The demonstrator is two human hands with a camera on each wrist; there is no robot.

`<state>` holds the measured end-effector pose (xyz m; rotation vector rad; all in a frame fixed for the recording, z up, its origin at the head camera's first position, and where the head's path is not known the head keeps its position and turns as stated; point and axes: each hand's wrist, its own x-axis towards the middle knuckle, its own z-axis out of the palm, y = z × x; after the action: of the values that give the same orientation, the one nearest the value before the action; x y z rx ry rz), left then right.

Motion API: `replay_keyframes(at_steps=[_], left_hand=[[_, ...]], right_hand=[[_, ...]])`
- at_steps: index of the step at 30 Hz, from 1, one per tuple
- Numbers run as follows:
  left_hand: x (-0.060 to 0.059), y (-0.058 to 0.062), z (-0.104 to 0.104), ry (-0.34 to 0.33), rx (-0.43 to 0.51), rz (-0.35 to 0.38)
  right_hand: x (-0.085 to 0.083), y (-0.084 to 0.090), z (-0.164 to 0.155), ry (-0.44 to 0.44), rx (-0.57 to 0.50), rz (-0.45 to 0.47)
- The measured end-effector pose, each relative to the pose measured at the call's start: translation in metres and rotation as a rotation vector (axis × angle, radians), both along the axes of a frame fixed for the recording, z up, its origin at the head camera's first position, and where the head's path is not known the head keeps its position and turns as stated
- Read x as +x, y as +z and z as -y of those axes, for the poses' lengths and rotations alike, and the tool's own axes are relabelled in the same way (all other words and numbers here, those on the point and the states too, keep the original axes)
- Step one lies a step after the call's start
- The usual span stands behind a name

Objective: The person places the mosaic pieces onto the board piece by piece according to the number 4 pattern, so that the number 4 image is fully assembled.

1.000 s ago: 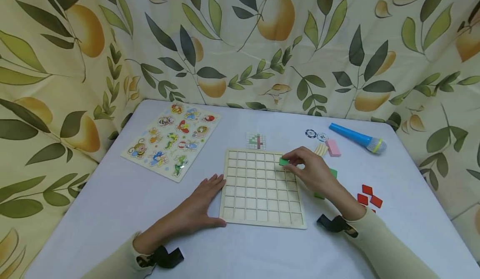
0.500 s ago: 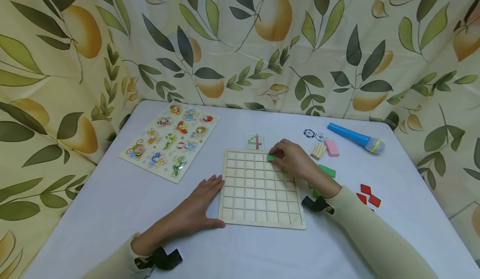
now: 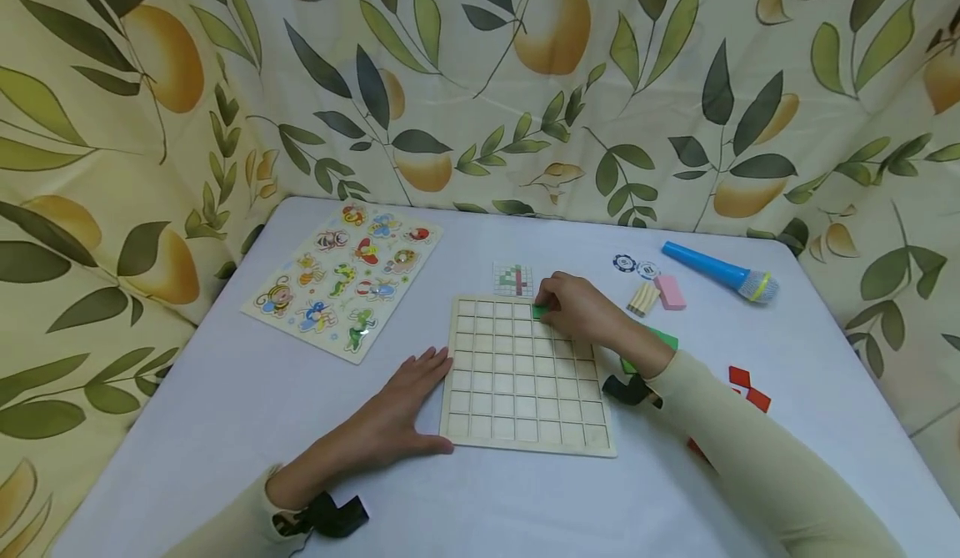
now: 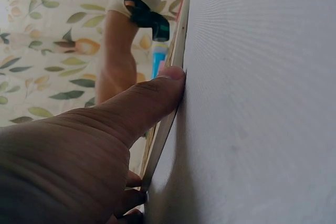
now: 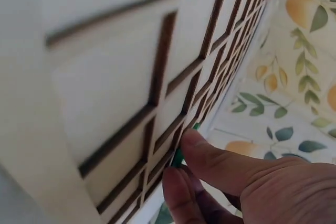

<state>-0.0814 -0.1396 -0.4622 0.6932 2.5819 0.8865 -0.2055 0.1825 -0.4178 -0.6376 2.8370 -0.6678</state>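
A pale wooden board (image 3: pixel 525 385) divided into square cells lies flat on the white-covered table. My right hand (image 3: pixel 588 316) pinches a small green square tile (image 3: pixel 537 313) between thumb and fingers, down at a cell in the board's far row. In the right wrist view, the green tile (image 5: pixel 178 157) shows only as a sliver between the fingertips, against the grid's dividers. My left hand (image 3: pixel 386 420) rests beside the board's left side with thumb and fingers spread along the edge. Seen from the left wrist, the thumb (image 4: pixel 152 93) lies extended against the board's side.
Behind the board lies a small grid card (image 3: pixel 512 279) with coloured squares. Green tiles (image 3: pixel 664 338) and red tiles (image 3: pixel 739 376) lie to the right. Further back are a pink block (image 3: pixel 670 293), cream sticks (image 3: pixel 642 299), chips (image 3: pixel 625 263) and a toy microphone (image 3: pixel 716 269). An insect picture board (image 3: pixel 330 337) lies left.
My right hand has moved left along the board's far row, carrying the green tile, and has lowered it at a cell. My left hand has stayed at the board's edge.
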Motion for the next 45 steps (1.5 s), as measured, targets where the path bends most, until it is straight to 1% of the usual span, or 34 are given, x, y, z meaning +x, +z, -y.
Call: replay_keyframes(at_steps=[4,7,9,11,13,16,18,19,21,24,26,29,31,33,38,43,45], left_hand=[[-0.001,0.001,-0.001,-0.010,-0.012,-0.010],[-0.002,0.002,-0.002,-0.010,-0.011,-0.011],[-0.002,0.002,-0.002,-0.012,-0.009,-0.010],[-0.001,0.003,-0.002,-0.010,-0.006,-0.004],[-0.001,0.002,-0.002,-0.007,-0.009,0.002],[0.000,0.001,-0.002,-0.001,-0.009,0.008],[0.000,0.001,0.000,0.008,-0.012,0.005],[0.001,0.001,0.001,0.015,-0.013,0.004],[0.001,0.002,0.003,0.031,-0.023,0.001],[0.001,0.002,0.006,0.049,-0.031,0.001],[0.001,0.001,0.006,0.045,-0.027,0.001],[0.001,-0.001,0.001,0.020,-0.023,0.006],[0.001,-0.002,-0.003,0.009,-0.024,0.010],[0.000,-0.002,-0.005,0.011,-0.032,0.011],[0.001,-0.002,-0.006,0.023,-0.030,0.003],[0.002,-0.001,-0.004,0.019,-0.027,0.008],[0.001,-0.002,-0.004,0.023,-0.028,0.006]], right_hand=[[-0.002,0.003,-0.001,0.026,0.023,0.004],[0.001,0.008,-0.003,-0.015,0.019,0.040],[0.010,0.015,-0.009,-0.056,-0.013,0.036],[0.025,0.023,-0.020,-0.117,-0.072,0.002],[0.047,0.033,-0.036,-0.205,-0.143,-0.057],[0.086,0.038,-0.062,-0.394,-0.288,-0.125],[0.109,0.035,-0.077,-0.521,-0.371,-0.153],[0.117,0.030,-0.083,-0.572,-0.407,-0.161],[0.126,0.020,-0.092,-0.657,-0.464,-0.156],[0.125,0.002,-0.103,-0.751,-0.520,-0.095],[0.122,-0.007,-0.111,-0.816,-0.530,-0.047],[0.120,-0.016,-0.122,-0.913,-0.481,-0.004],[0.120,-0.020,-0.129,-0.961,-0.437,0.018],[0.120,-0.025,-0.134,-0.961,-0.396,0.038],[0.117,-0.032,-0.141,-0.858,-0.283,0.053],[0.112,-0.032,-0.141,-0.836,-0.213,0.082],[0.109,-0.031,-0.140,-0.820,-0.190,0.079]])
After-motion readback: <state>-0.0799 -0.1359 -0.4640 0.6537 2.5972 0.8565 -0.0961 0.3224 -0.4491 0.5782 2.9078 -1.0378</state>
